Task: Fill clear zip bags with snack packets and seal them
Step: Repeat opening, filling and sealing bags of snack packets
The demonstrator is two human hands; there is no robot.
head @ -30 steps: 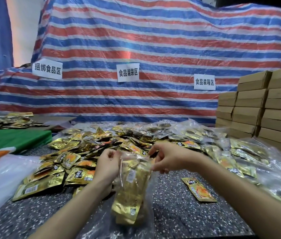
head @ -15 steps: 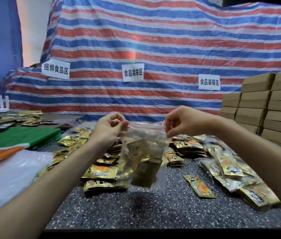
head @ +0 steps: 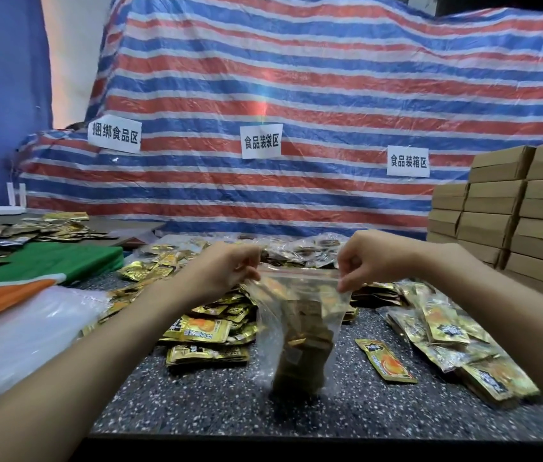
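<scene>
Two hands, one bag.

Left hand (head: 227, 271): it is pinching the left top corner of the clear zip bag (head: 296, 288). Loose snack packets (head: 203, 331) are lying just below this hand.

The bag is hanging between the hands, gold packets (head: 303, 348) bunched in its lower half. Whether its bottom is touching the desk (head: 197, 405) cannot be told.

Right hand (head: 366, 261): it is pinching the right top corner. A single packet (head: 385, 360) is lying below it.

Step, as judged: filling is looking finished and sealing is starting. The next move is calling for fingertips pressing along the zip strip, end to end.
</scene>
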